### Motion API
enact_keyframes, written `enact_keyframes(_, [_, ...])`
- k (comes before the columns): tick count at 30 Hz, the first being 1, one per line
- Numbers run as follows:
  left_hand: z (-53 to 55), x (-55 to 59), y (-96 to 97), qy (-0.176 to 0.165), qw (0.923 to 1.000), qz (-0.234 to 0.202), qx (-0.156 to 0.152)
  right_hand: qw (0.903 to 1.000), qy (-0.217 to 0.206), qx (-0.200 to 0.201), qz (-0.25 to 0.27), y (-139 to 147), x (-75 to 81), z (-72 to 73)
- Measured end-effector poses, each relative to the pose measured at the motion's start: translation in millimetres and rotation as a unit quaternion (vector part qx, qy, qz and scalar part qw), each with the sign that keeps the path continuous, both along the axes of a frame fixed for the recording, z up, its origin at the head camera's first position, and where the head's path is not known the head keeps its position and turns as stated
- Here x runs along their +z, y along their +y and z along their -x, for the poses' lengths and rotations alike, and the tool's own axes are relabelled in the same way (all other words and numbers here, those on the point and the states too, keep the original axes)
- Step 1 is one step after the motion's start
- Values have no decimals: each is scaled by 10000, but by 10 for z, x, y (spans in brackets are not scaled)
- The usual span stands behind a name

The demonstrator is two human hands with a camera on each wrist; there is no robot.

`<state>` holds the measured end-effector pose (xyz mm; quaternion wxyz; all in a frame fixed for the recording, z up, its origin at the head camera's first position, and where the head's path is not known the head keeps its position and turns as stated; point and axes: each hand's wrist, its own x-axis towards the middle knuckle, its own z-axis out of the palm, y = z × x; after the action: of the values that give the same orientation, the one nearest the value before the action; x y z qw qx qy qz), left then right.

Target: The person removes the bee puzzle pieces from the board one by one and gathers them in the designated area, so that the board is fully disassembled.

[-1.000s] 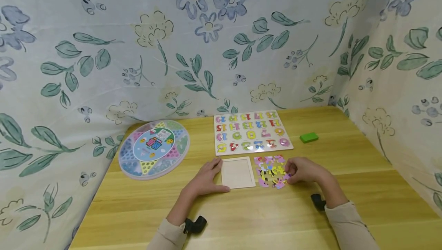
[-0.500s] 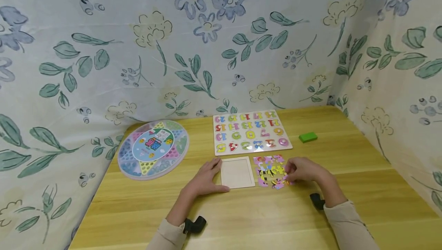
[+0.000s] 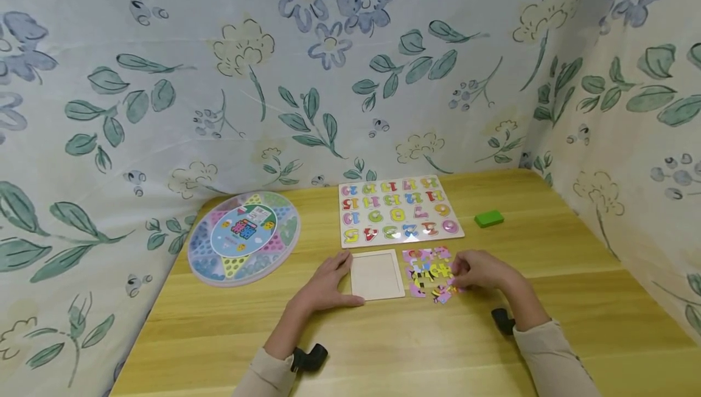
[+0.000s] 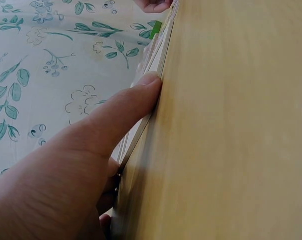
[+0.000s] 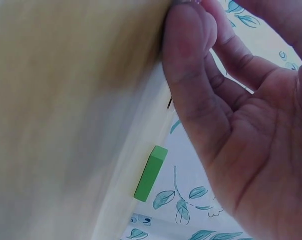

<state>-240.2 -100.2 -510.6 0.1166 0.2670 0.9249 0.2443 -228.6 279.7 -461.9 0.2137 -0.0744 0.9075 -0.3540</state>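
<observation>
A shallow square wooden puzzle tray [image 3: 376, 275] lies in front of the person, its inside bare. My left hand [image 3: 327, 284] rests against its left side, thumb along the near edge and fingers at the far left corner; in the left wrist view the thumb [image 4: 125, 107] touches the rim. Right of the tray lie colourful jigsaw pieces [image 3: 417, 290], roughly in a square with gaps between them. At their right side, my right hand [image 3: 482, 270] pinches a puzzle piece, mostly hidden by the fingers. Thumb and forefinger [image 5: 188, 45] meet at the top of the right wrist view.
Behind the tray lies a number puzzle board [image 3: 400, 211]. A green block [image 3: 489, 219] sits at the back right, and a round Chinese checkers board [image 3: 244, 237] at the back left. Flowered cloth [image 3: 306, 80] walls the wooden table [image 3: 383, 348] at the back and sides.
The pieces at the near right of the jigsaw have shifted slightly towards the person, widening the gap in the middle. The right fingers have moved only a little; the left hand stays put.
</observation>
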Motion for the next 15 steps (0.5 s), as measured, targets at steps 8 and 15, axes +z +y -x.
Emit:
enact_keyframes(8, [-1,6,27,-43,10000,-66,-31,9999,73,-82,-32,10,-23,-28])
enact_keyframes(15, [-13,-8,32,33,9998,-103,-156,9988,468,83,-107,-43,24,-71])
